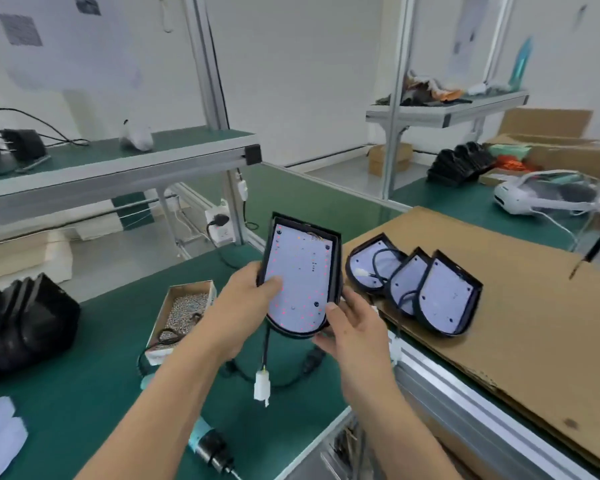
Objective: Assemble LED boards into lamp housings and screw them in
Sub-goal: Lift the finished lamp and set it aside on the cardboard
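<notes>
We hold lamp housing above worktop: left grip clamped at its 9 o'clock edge, thumb on LED board; right grip clamped at 5 o'clock; screw box at 9.

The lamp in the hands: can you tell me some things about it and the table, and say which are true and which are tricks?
1. Both hands hold the lamp housing. True: left hand, right hand.
2. A white connector dangles below it. True.
3. Five finished lamps lie on the cardboard. False: three lamps lie there.
4. The box of screws is on the cardboard. False: it sits on the green mat.
</notes>
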